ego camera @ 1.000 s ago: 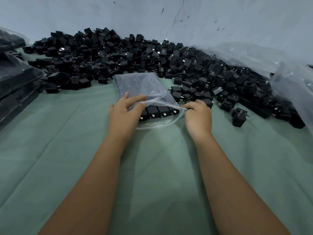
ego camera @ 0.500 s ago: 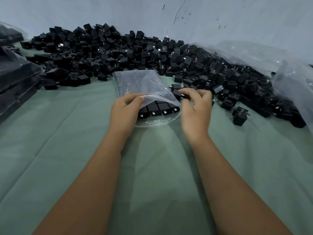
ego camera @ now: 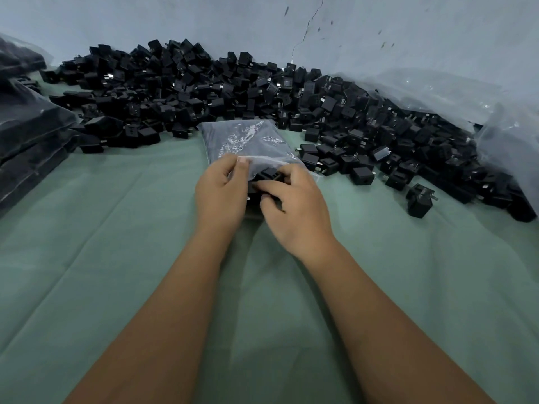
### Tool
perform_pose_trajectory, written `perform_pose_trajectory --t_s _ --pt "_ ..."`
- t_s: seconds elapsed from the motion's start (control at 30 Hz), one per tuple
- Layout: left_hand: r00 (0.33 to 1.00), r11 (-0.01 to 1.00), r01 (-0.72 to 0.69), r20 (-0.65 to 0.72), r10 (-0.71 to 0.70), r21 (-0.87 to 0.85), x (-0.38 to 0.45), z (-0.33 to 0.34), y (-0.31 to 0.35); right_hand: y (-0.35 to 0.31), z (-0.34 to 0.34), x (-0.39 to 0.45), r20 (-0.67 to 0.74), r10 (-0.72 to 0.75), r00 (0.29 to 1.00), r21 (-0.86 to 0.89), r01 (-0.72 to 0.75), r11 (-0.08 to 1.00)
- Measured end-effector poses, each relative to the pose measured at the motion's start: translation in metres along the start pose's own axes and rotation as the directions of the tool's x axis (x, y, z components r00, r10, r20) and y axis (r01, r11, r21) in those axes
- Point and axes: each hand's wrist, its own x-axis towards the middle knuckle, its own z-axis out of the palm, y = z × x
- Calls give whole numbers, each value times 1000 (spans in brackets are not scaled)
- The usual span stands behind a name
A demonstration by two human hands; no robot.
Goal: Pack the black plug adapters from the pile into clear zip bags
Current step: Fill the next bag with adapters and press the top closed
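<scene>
Green cloth (ego camera: 116,258) covers my bench under a pale, cracked wall. Behind the zip bag (ego camera: 248,141) the pile (ego camera: 233,91) of black adapters runs wide; filled bags (ego camera: 26,135) are stacked far to its left. That bag is thin, slippery film, so my left hand (ego camera: 221,191) pinches its upper lip at the mouth, holding it open. My right hand (ego camera: 294,205) curls round an adapter (ego camera: 267,176) at the mouth, gripping its flat sides. It looks hard, light and smooth; the prongs could snag the film, I reckon.

zip bag (ego camera: 248,141) mouth hidden behind hands
</scene>
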Motion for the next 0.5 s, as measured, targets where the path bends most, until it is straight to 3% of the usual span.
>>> perform_pose_trajectory --t_s 0.13,0.5 --pt "1000 999 -17 -14 17 -40 -3 -2 4 -4 6 1 143 -61 988 -168 85 982" --pt "942 935 -329 -20 335 134 -6 0 5 -8 8 0 125 -12 992 -264 45 964"
